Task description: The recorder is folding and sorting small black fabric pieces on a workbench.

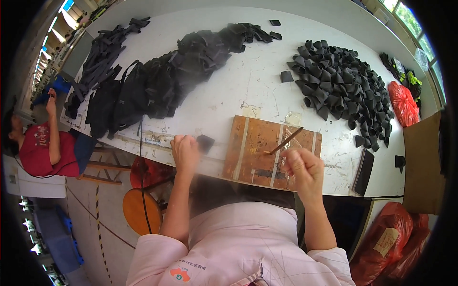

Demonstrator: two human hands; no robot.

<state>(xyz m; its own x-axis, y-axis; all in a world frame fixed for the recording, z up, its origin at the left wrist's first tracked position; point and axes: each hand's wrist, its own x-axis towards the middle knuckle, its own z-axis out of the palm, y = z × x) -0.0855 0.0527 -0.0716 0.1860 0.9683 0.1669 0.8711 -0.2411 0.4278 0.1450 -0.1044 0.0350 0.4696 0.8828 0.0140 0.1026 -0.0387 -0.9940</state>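
Observation:
At the table's front edge, my left hand (186, 153) has its fingers closed on a small black fabric piece (205, 143), which sticks out to the right of them. Over the right part of a worn brown wooden board (243, 143), my right hand (304, 168) is raised with its fingers curled together. Whatever they may hold is too small to make out. A thin dark brown stick (288, 139) slants just beyond those fingers, its pale lower tip over the board; I see no grip on it. Pale strips run across the board.
Black fabric pieces form a long heap (167, 78) at left and a rolled-piece pile (341, 83) at right. A dark phone-like slab (364, 171) lies near the right edge. Red plastic bags (386, 238) stand lower right. A stool (141, 211) and a seated person (45, 143) are at left.

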